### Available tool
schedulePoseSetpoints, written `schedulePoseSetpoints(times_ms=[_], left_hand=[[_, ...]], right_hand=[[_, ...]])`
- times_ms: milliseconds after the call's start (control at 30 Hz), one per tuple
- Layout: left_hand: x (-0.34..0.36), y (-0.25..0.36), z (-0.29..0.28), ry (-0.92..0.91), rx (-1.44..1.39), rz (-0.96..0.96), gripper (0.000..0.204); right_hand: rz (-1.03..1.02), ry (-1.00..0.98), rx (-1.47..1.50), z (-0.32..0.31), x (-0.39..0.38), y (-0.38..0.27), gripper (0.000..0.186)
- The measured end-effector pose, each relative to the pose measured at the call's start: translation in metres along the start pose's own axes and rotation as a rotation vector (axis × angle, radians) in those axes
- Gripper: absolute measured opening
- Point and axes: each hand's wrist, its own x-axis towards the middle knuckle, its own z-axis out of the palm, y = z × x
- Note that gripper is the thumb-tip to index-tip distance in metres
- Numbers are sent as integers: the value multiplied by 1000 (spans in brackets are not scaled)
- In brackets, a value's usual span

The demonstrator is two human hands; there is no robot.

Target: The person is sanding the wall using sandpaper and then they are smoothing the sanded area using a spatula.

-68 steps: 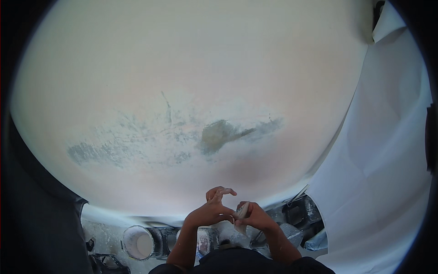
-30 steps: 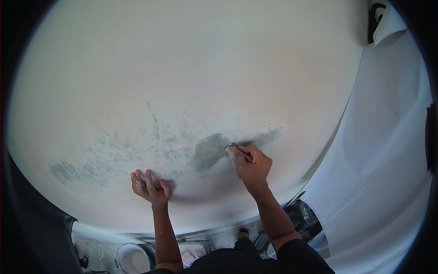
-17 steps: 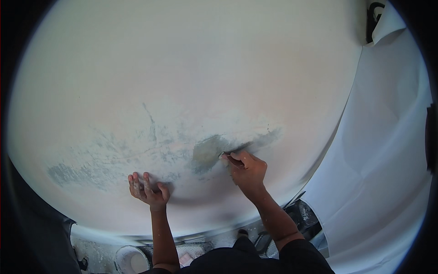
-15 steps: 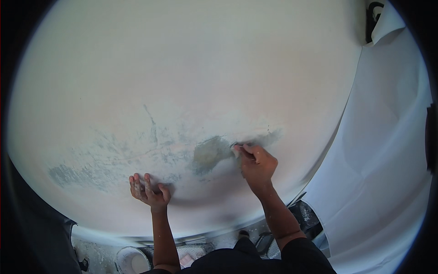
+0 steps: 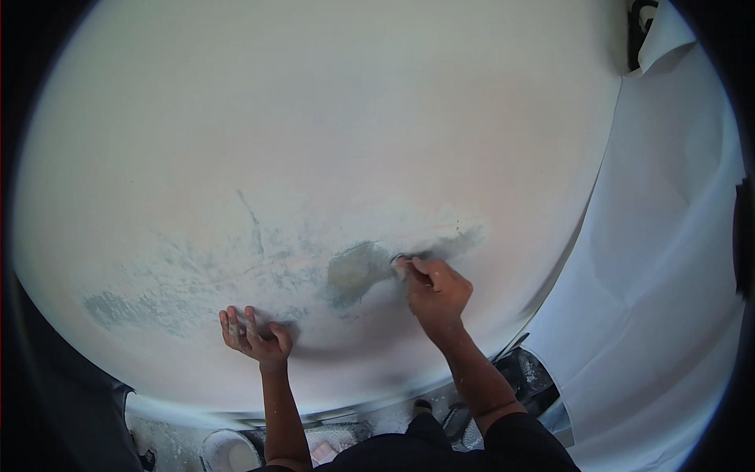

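Observation:
A large off-white curved panel [image 5: 330,118] fills most of the view, with a smooth, dull surface. My left hand [image 5: 258,338] rests on its lower part with the fingers apart, holding nothing. Grey streaks and scuffed marks [image 5: 185,267] spread above and left of that hand. Farther right, my right hand [image 5: 436,295] is closed in a pinch against the panel, beside a grey-brown patch [image 5: 358,271]. What those fingers hold, if anything, is too small and covered to make out. A smoky grey smear [image 5: 460,240] stretches right from its fingertips.
A white sheet [image 5: 653,259] hangs along the panel's right edge. Below the near edge stand a white bucket [image 5: 230,452] and a dark bin-like object [image 5: 527,374] on a whitish-spattered floor [image 5: 169,436]. Dark cloth [image 5: 63,370] lies at the lower left.
My right hand has moved slightly left and down, closer to the grey-brown patch, still pinched. The left hand stays spread at the same place on the panel.

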Motion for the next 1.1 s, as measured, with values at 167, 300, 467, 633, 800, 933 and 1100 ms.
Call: schedulePoseSetpoints(times_ms=[167,300,467,633,800,933,1100], left_hand=[[-3,-1,0,11,25,-5,52],[-2,-2,1,10,1,10,49],[-4,-2,-4,-13,20,7,49],[-6,-2,0,6,11,-15,53],[-8,-1,0,0,5,-11,54],[-6,-2,-2,-15,6,-16,55],[-5,-5,0,8,5,-4,55]], right_hand=[[52,-111,-25,3,-20,-10,16],[116,-112,67,5,-15,-7,17],[24,-141,-19,6,-18,-15,16],[106,-114,30,16,-31,-9,16],[-80,-49,9,8,-9,-9,15],[45,-115,11,8,-18,-6,15],[100,-71,-9,6,-3,-17,15]])
